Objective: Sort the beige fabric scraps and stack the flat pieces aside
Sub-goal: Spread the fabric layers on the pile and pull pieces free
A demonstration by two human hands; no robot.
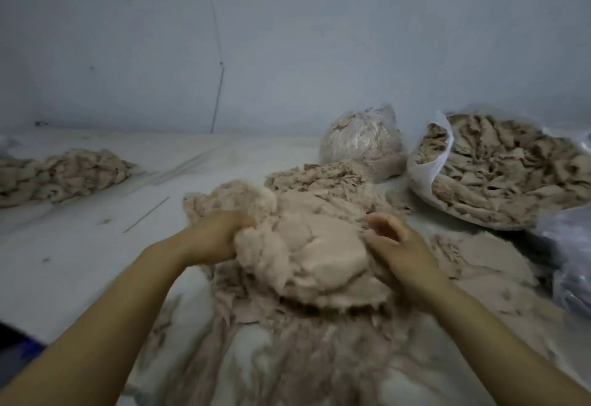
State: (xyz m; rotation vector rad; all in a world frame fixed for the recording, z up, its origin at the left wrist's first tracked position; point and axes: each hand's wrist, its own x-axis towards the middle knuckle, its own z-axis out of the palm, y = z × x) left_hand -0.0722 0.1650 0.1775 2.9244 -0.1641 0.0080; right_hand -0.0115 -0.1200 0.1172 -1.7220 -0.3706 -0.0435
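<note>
My left hand has its grip bunched round a fluffy clump on the near edge of the beige scrap heap, steadying it on the pale surface so my right hand, fingers loosely curled and holding nothing, can pick through it. Behind, a tied clear bag and an open white sack both hold more scraps.

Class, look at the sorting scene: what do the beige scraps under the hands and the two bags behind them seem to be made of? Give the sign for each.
Beige scraps: soft woven or fleecy cloth, matte, with frayed, fuzzy edges; the exact fibre cannot be told.
Closed bag: thin clear plastic film, glossy, crinkled, contents showing through.
Open bag: thin whitish plastic, its rim folded limply over.
</note>
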